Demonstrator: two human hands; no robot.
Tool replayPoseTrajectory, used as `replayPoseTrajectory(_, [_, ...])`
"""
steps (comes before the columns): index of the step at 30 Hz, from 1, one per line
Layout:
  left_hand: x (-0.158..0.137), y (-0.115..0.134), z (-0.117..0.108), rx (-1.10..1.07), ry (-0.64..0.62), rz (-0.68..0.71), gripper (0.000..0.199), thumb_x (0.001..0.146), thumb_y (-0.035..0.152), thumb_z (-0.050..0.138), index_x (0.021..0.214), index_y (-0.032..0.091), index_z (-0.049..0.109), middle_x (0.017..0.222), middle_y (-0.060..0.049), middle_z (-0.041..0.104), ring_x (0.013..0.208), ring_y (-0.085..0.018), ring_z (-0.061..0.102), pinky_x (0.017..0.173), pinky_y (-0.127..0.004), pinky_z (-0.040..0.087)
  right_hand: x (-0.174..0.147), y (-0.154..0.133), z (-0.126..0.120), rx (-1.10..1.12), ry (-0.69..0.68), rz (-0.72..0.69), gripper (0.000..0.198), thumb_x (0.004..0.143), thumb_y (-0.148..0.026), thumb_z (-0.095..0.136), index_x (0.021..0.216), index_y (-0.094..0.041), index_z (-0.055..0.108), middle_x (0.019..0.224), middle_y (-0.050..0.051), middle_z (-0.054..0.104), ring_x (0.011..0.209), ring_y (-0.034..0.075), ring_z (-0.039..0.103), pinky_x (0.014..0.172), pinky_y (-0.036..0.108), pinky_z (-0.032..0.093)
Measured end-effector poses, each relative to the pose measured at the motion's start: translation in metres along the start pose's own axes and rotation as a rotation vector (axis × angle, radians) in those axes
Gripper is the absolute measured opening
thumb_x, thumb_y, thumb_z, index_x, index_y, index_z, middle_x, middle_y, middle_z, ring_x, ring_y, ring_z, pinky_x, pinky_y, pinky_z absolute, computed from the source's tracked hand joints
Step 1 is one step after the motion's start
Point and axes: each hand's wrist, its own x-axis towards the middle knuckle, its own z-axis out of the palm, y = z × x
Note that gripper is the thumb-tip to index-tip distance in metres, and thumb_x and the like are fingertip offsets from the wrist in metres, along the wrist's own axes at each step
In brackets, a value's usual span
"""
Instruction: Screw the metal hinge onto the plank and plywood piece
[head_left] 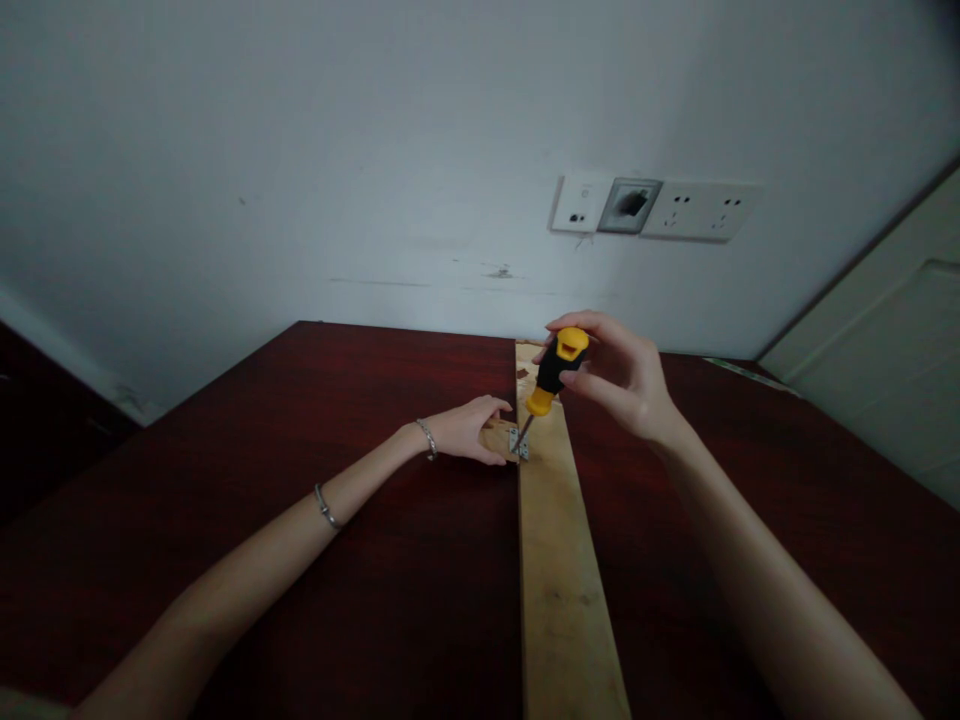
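Note:
My right hand [626,375] is wrapped round the black and yellow handle of a screwdriver [553,370]. The tool tilts, and its tip meets a small metal hinge [519,444]. That hinge spans the joint between a long pale wooden board [562,540] and a short wooden block [497,437] at the board's left edge. My left hand [466,428] grips the block between thumb and fingers. Any screw under the tip is too small to make out.
The board lies lengthwise on a dark red table [375,560] that reaches the white wall [300,150]. Sockets and a switch panel [701,210] are mounted on the wall at right. A pale panelled door [885,340] stands at the far right.

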Motion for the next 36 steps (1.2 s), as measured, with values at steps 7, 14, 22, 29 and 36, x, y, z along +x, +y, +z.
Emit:
replayPoseTrajectory(7, [0.0, -0.001, 0.001, 0.003, -0.002, 0.018, 0.075, 0.062, 0.039, 0.078, 0.125, 0.016, 0.042, 0.102, -0.007, 0.05, 0.092, -0.021, 0.052, 0.086, -0.038, 0.045, 0.003, -0.007, -0.004, 0.005, -0.072, -0.005, 0.039, 0.078, -0.017, 0.065, 0.114, -0.027, 0.056, 0.109, 0.004, 0.062, 0.102, 0.02, 0.061, 0.079, 0.033, 0.056])
replayPoseTrajectory(14, [0.0, -0.004, 0.003, -0.007, 0.019, 0.021, 0.075, 0.062, 0.039, 0.078, 0.124, 0.018, 0.042, 0.103, -0.007, 0.051, 0.093, -0.021, 0.052, 0.087, -0.039, 0.044, 0.004, -0.007, -0.003, -0.192, 0.01, -0.041, 0.031, 0.073, -0.028, 0.072, 0.103, -0.025, 0.064, 0.103, 0.003, 0.064, 0.091, 0.018, 0.062, 0.07, 0.029, 0.058])
replayPoseTrajectory(22, [-0.001, -0.001, 0.002, -0.018, 0.016, -0.014, 0.072, 0.061, 0.039, 0.077, 0.121, 0.017, 0.045, 0.104, -0.008, 0.052, 0.094, -0.022, 0.054, 0.086, -0.04, 0.045, 0.003, -0.012, -0.008, -0.302, -0.011, -0.043, 0.03, 0.082, -0.029, 0.062, 0.112, -0.027, 0.063, 0.101, 0.005, 0.06, 0.088, 0.017, 0.06, 0.065, 0.029, 0.057])
replayPoseTrajectory(29, [-0.001, -0.001, 0.004, -0.033, 0.023, -0.03, 0.071, 0.061, 0.039, 0.077, 0.12, 0.016, 0.045, 0.104, -0.008, 0.053, 0.094, -0.022, 0.054, 0.083, -0.038, 0.047, 0.004, -0.008, 0.002, -0.322, 0.116, -0.044, 0.033, 0.075, -0.036, 0.07, 0.103, -0.023, 0.057, 0.103, 0.005, 0.06, 0.083, 0.017, 0.062, 0.054, 0.024, 0.054])
replayPoseTrajectory(36, [-0.001, 0.001, 0.002, -0.018, 0.013, -0.027, 0.071, 0.062, 0.039, 0.077, 0.12, 0.015, 0.044, 0.104, -0.008, 0.052, 0.093, -0.022, 0.054, 0.084, -0.038, 0.046, 0.004, -0.008, 0.004, -0.451, 0.127, -0.141, 0.026, 0.076, -0.036, 0.07, 0.096, -0.022, 0.061, 0.092, 0.004, 0.066, 0.083, 0.018, 0.062, 0.057, 0.027, 0.052])
